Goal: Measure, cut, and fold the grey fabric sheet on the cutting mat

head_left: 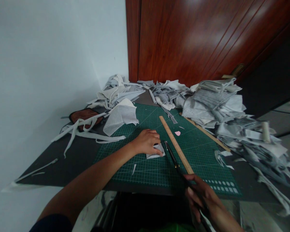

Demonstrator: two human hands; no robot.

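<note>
My left hand (148,142) presses a small folded piece of grey-white fabric (155,155) onto the green cutting mat (140,174), its fingers curled over the top and the thumb at the near right side. My right hand (200,198) grips a pair of dark scissors (173,158) near the table's front edge. The blades look close together and point away from me, their tips just right of the fabric. Beside the scissors a wooden ruler (175,143) lies slantwise on the mat.
Piled fabric pieces stand at the back left (120,91) and right (212,100). A brown pouch-like item (85,116) lies under pale strips at left. A second wooden ruler (207,133) borders the right pile. A pink scrap (177,133) rests on the mat. Behind is a wooden door (183,38).
</note>
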